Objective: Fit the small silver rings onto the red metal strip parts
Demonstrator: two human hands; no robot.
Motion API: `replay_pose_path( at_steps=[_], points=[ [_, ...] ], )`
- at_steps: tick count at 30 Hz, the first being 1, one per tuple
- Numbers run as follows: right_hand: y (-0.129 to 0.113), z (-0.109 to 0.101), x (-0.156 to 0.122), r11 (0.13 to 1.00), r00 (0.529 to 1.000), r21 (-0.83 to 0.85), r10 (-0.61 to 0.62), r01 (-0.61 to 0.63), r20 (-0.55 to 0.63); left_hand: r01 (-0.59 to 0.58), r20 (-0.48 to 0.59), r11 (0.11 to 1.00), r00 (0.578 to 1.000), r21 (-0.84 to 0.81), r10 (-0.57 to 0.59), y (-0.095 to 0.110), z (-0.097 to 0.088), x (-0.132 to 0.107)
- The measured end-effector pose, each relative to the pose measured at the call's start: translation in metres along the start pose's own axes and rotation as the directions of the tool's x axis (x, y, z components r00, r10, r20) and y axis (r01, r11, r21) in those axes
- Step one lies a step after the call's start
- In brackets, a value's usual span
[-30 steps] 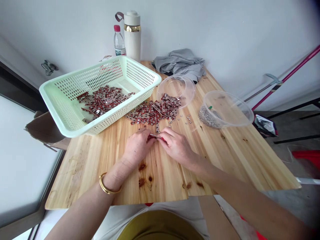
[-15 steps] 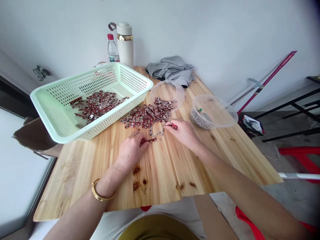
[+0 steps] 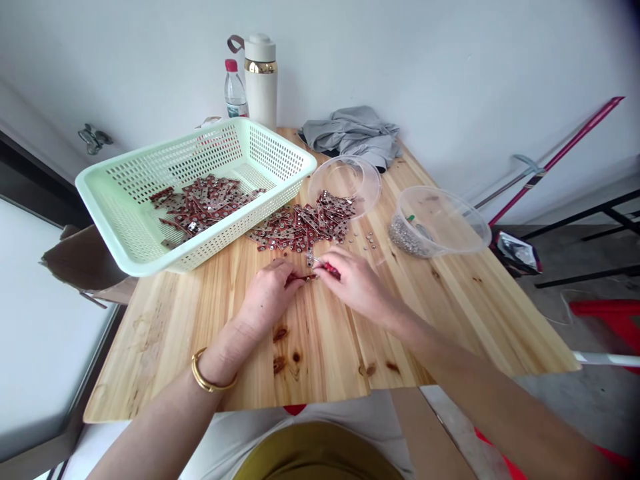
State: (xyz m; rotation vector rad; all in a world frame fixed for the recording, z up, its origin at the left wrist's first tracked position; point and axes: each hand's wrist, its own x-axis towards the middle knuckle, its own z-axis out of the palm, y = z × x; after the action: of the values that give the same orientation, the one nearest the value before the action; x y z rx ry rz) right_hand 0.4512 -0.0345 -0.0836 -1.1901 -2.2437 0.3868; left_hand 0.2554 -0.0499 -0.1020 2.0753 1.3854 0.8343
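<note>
My left hand [image 3: 270, 290] is closed, thumb and forefinger pinching one end of a narrow reddish-brown strip [image 3: 309, 277]. Close beside it, my right hand [image 3: 356, 283] grips a small red-handled tool [image 3: 330, 269] with a thin metal tip. That tip points at the strip's free end; whether they touch I cannot tell. Just beyond the hands lies a heap of similar strips [image 3: 285, 230] dotted with metal pieces. Small round metal pieces [image 3: 370, 241] are scattered to the right of the heap, and my right hand covers part of that area.
A pale green basket [image 3: 114, 250] with more strips stands at left. A clear lid [image 3: 370, 183] lies behind the heap. At right, a clear tub [image 3: 450, 240] holds small metal pieces. Grey cloth [image 3: 350, 133], a bottle [image 3: 235, 93] and a white flask [image 3: 261, 90] are at the back.
My right hand has moved left and slightly nearer, bringing the tool's tip to the strip in my left hand. The whole view has shifted a little.
</note>
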Motion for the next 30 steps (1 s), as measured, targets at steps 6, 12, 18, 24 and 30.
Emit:
replay_pose_path(
  at_steps=[6, 12, 18, 24, 30],
  points=[
    [-0.011, 0.021, -0.006, 1.0, 0.999, 0.02, -0.019, 0.018, 0.031, -0.008, 0.031, 0.999, 0.999, -0.034, 0.009, 0.001, -0.004, 0.0],
    [-0.014, 0.026, -0.009, 1.0, 1.0, -0.003, -0.011, 0.011, -0.014, 0.006, 0.051, 1.0, 0.999, 0.0, -0.006, 0.0, -0.005, 0.002],
    [-0.013, 0.033, -0.013, 0.997, 0.999, -0.076, -0.017, 0.014, -0.037, 0.088, 0.068, 0.992, 0.993, 0.088, -0.094, 0.005, -0.006, 0.002],
    [-0.016, 0.029, -0.018, 0.997, 0.997, -0.031, -0.064, 0.066, 0.051, 0.068, 0.077, 0.998, 0.995, 0.012, -0.069, 0.003, -0.005, 0.001],
    [-0.008, 0.004, -0.017, 0.99, 0.997, 0.137, 0.022, -0.012, -0.075, 0.006, 0.076, 1.0, 0.997, 0.005, -0.006, 0.004, -0.007, 0.002]
  ],
)
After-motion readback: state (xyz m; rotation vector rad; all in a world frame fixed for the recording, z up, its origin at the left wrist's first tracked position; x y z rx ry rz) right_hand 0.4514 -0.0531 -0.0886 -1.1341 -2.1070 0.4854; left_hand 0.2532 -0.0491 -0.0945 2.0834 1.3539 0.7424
